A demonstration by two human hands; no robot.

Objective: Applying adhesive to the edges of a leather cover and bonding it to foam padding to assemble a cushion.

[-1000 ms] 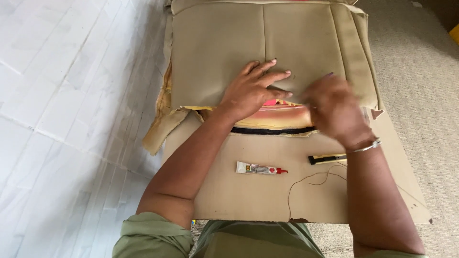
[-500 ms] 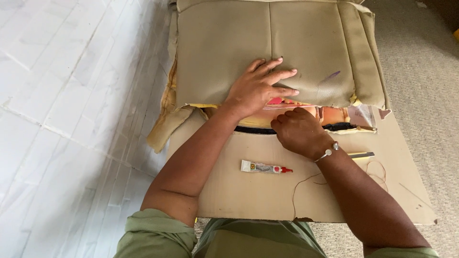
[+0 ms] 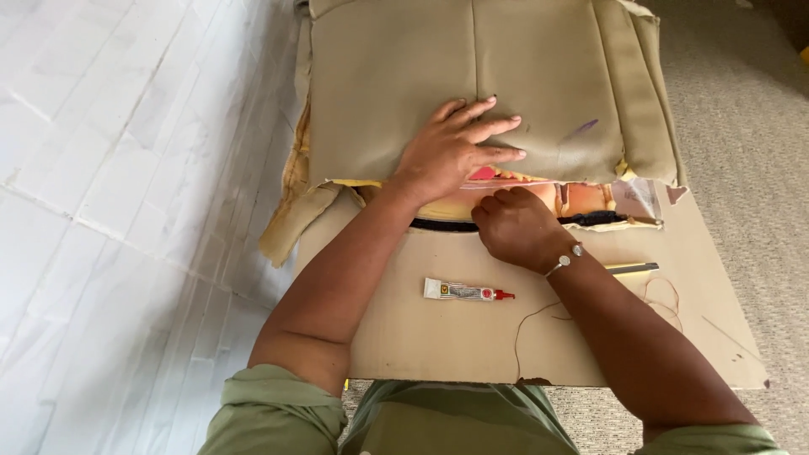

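A tan cushion cover (image 3: 506,76) lies on a brown cardboard sheet (image 3: 438,329), its near edge torn so orange foam (image 3: 581,199) shows. My left hand (image 3: 459,152) lies flat on the cover, fingers spread, pressing just above the tear. My right hand (image 3: 516,226) is curled at the torn edge below it, fingertips tucked into the gap; whether it pinches anything is hidden. A small white glue tube (image 3: 466,291) with a red cap lies on the cardboard near my right wrist.
A thin dark tool (image 3: 632,269) lies on the cardboard right of my wrist, with a loose thread (image 3: 539,316) curling nearby. White tiled floor (image 3: 109,211) is on the left, grey carpet (image 3: 750,143) on the right.
My right hand moved left and down from the cover's right side to the torn edge, settling under my left hand. My left hand stays pressed on the cover.
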